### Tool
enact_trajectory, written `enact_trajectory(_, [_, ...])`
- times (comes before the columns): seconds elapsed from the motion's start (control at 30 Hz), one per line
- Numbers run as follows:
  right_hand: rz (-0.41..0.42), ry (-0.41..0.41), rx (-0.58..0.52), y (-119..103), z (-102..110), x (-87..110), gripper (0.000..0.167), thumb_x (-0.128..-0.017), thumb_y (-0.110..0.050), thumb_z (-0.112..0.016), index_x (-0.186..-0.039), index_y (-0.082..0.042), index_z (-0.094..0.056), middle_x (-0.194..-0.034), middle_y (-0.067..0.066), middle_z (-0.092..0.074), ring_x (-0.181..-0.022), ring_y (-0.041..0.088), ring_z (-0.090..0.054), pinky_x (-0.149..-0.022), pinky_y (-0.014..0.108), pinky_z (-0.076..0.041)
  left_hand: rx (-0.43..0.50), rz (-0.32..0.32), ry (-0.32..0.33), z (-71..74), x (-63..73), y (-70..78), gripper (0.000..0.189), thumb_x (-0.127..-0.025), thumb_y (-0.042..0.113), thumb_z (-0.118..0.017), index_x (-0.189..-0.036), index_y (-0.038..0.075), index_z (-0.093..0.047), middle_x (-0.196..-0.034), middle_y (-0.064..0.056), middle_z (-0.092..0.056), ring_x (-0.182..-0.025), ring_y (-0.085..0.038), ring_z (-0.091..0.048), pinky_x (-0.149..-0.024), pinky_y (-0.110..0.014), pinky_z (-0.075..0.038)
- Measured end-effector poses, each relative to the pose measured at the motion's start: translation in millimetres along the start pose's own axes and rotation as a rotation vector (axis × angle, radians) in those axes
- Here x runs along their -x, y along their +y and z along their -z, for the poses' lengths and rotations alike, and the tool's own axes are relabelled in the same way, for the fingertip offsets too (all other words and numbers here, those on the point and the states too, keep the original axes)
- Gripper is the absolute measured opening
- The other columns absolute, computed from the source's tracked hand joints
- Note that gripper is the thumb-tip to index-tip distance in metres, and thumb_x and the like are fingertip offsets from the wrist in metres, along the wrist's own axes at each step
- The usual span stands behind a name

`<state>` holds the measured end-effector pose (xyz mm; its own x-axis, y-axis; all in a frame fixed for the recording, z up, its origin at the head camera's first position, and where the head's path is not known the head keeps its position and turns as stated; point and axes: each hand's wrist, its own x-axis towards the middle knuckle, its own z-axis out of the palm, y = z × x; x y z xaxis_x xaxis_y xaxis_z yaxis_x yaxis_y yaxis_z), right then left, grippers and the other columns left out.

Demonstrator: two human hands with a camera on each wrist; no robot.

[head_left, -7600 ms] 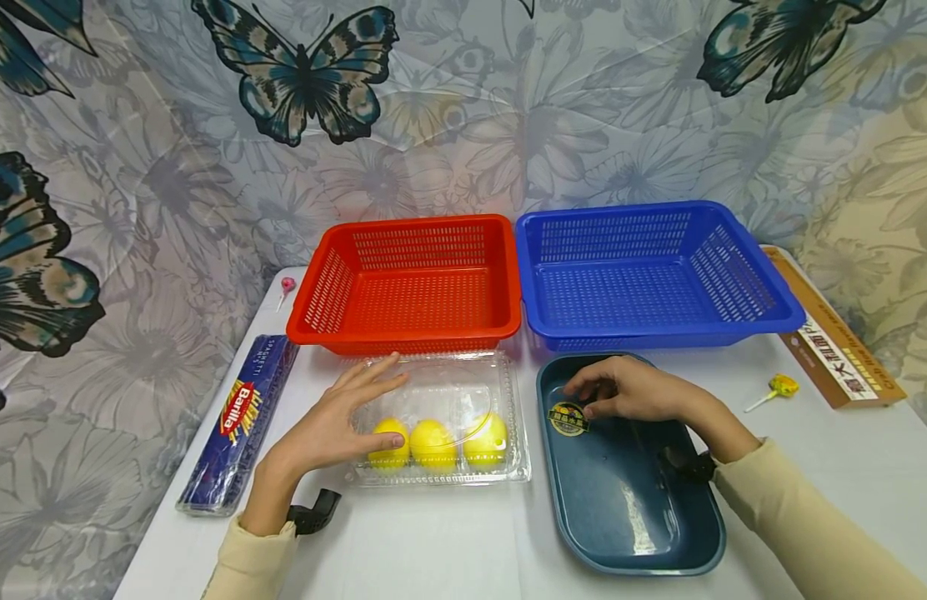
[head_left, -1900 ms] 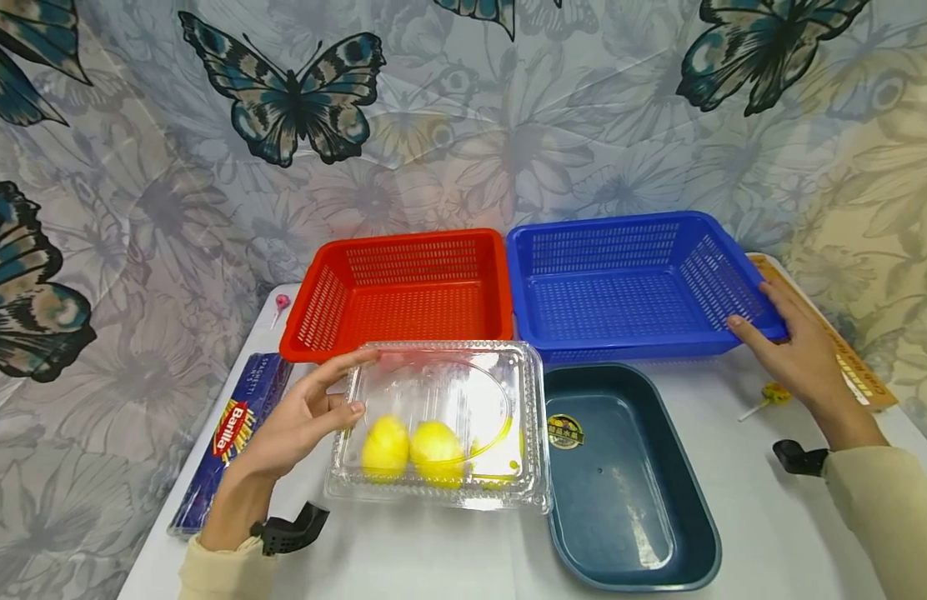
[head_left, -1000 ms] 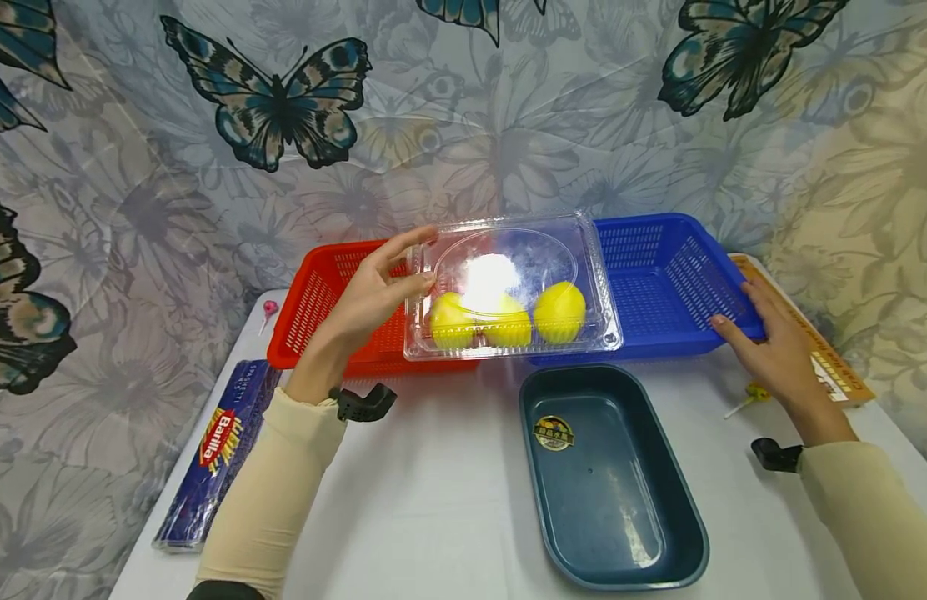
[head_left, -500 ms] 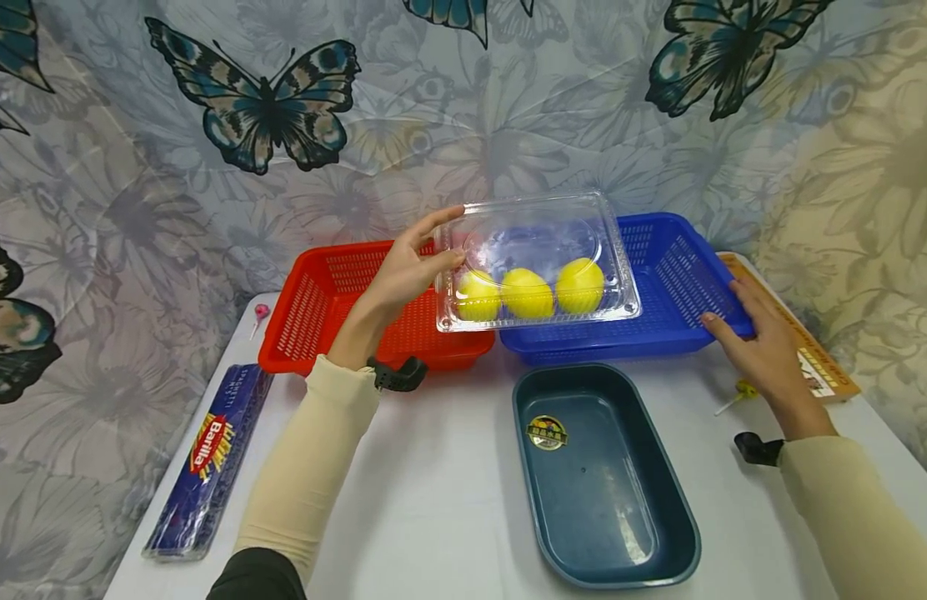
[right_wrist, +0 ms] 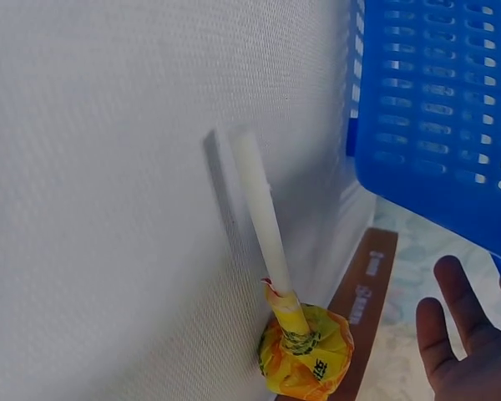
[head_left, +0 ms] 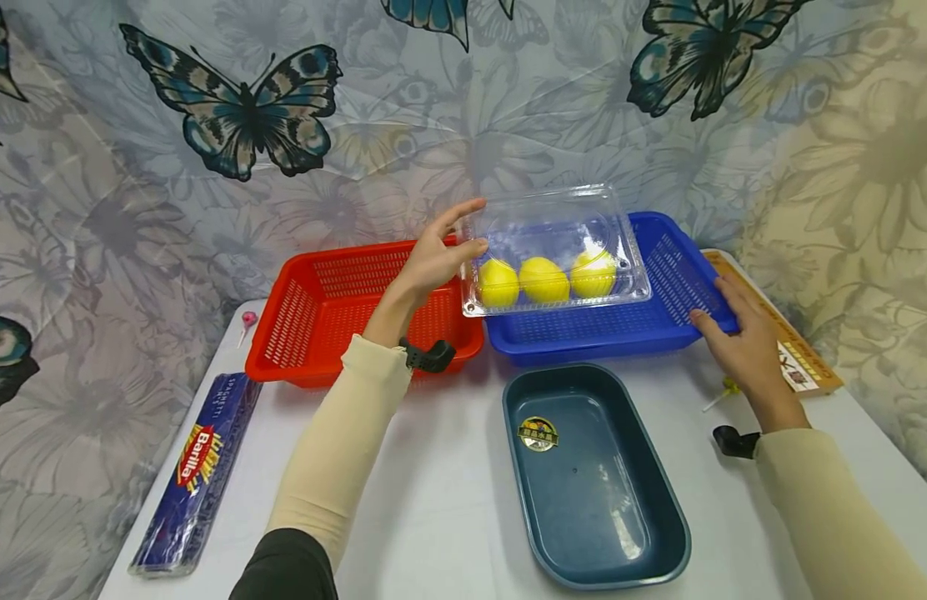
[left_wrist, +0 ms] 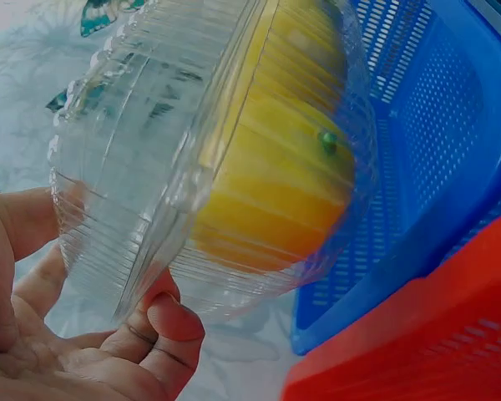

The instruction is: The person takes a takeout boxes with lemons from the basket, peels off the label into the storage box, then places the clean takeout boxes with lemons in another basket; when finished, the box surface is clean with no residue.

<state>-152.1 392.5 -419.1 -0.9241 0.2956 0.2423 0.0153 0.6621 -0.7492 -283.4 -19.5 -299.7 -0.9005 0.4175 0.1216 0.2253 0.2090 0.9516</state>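
Note:
My left hand [head_left: 437, 258] grips the left edge of a clear plastic clamshell box [head_left: 553, 225], its thumb on the front of the box. Inside sit three yellow lemons [head_left: 543, 280], lined along the lower side; one lemon [left_wrist: 275, 184] shows a green stem end in the left wrist view. The box is held tilted in the air, mostly over the blue basket [head_left: 583, 333]. At that basket's right front corner, my right hand [head_left: 749, 346] holds the rim, thumb on the inner side. Its outer fingers [right_wrist: 459, 309] are spread outside the basket in the right wrist view.
A red basket [head_left: 291, 333] stands left of the blue one. Nearer lies a dark teal tub [head_left: 583, 500]. A yellow-wrapped lollipop [right_wrist: 305, 351] and a brown box [head_left: 801, 358] are at right; a spaghetti pack [head_left: 197, 475] and pink lollipop [head_left: 249, 318] at left.
The left hand has lifted the clamshell box off the table and carried it up and right over the blue basket. My right hand has left the teal tub and come to the blue basket's rim.

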Motion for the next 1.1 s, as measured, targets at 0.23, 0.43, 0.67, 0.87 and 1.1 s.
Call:
enact_trajectory(0.23, [-0.006,0.017,0.006,1.0,1.3,1.3,0.069,-0.103,-0.036,-0.052,-0.163,-0.014,-0.025,-0.172,0.008,-0.017,-0.158,0.041,-0.015,-0.126,0.061,-0.013,0.014,0.029,-0.021,-16.0,-17.4,-3.2,0.055,-0.098,0.020,-0.067,-0.148,0.036,-0.052,-0.162,0.009,-0.037,-0.152,-0.026,-0.024,-0.106,-0.045,-0.043])
enact_trajectory(0.43, [-0.010,0.037,-0.006,2.2,-0.8,1.5,0.068,-0.102,-0.033,-0.052,-0.162,-0.014,-0.027,-0.171,0.009,-0.020,-0.157,0.040,-0.018,-0.127,0.058,-0.015,0.025,0.030,-0.035,-26.6,-30.5,-8.2,0.055,-0.099,0.017,-0.067,-0.148,0.034,-0.052,-0.163,0.009,-0.037,-0.155,-0.027,-0.022,-0.119,-0.051,-0.036])
enact_trajectory(0.67, [-0.013,0.055,-0.032,1.2,-5.2,-0.9,0.067,-0.101,-0.033,-0.053,-0.161,-0.015,-0.030,-0.170,0.006,-0.023,-0.157,0.037,-0.021,-0.127,0.055,-0.017,0.025,0.079,-0.026,-41.2,-45.2,-18.4,0.055,-0.098,0.017,-0.067,-0.147,0.035,-0.052,-0.161,0.010,-0.040,-0.156,-0.023,-0.024,-0.121,-0.055,-0.031])
enact_trajectory(0.87, [-0.013,0.075,-0.049,2.2,-5.7,-0.6,0.066,-0.101,-0.032,-0.054,-0.160,-0.015,-0.032,-0.170,0.005,-0.025,-0.156,0.035,-0.023,-0.128,0.051,-0.017,0.009,0.099,-0.034,-56.9,-57.3,-32.6,0.054,-0.098,0.012,-0.066,-0.147,0.029,-0.052,-0.160,0.006,-0.042,-0.155,-0.023,-0.027,-0.123,-0.054,-0.029])
enact_trajectory(1.1, [-0.016,0.076,-0.058,2.0,-5.6,0.0,0.066,-0.101,-0.032,-0.055,-0.160,-0.016,-0.032,-0.170,0.003,-0.024,-0.156,0.036,-0.024,-0.127,0.051,-0.019,0.025,0.141,-0.054,-70.3,-63.2,-39.6,0.052,-0.099,0.011,-0.064,-0.148,0.025,-0.051,-0.167,-0.003,-0.031,-0.115,-0.023,-0.058,-0.092,-0.040,-0.051])
